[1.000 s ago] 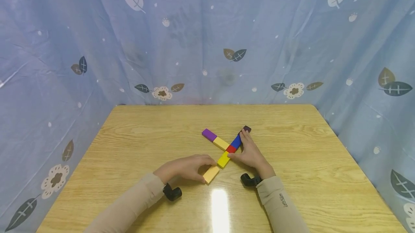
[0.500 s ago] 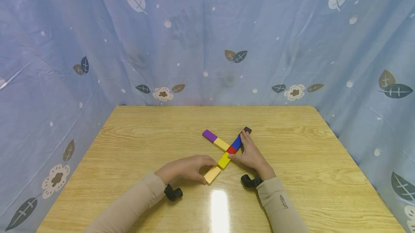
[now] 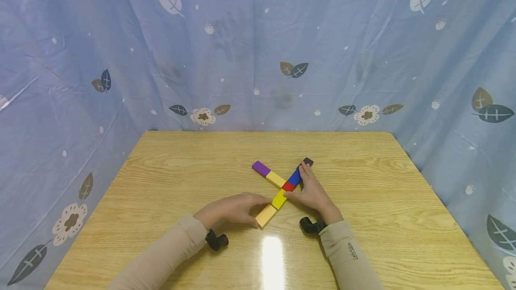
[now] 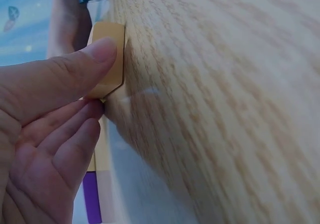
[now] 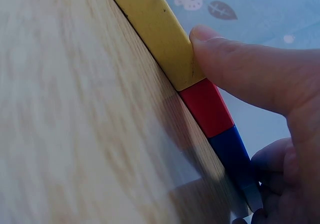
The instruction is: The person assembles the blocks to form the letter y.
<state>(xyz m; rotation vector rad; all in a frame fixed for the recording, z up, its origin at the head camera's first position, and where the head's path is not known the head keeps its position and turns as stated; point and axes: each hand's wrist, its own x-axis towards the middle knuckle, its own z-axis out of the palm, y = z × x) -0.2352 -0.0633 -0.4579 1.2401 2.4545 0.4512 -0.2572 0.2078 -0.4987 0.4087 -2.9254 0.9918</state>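
My left hand [image 3: 235,208] pinches a tan block [image 3: 266,216] between thumb and fingers, its far end up against a yellow block [image 3: 279,199]. In the left wrist view the thumb lies flat along the tan block [image 4: 109,36]. Beyond the yellow block, a red block [image 3: 288,186], a blue block [image 3: 294,177] and a dark block [image 3: 308,161] continue the slanting row. My right hand [image 3: 316,196] stretches along this row. Its thumb touches the yellow block [image 5: 160,33] in the right wrist view, while its fingertips rest by the blue and dark blocks, partly covering them.
A pale yellow block [image 3: 275,179] and a purple block [image 3: 261,168] branch off from the red block toward the back left. The wooden table [image 3: 181,160] is bounded by a blue patterned curtain [image 3: 250,48] behind and at both sides.
My left hand has shifted the tan block slightly up and right, closing the small gap to the yellow block. The right hand has stayed on the row.
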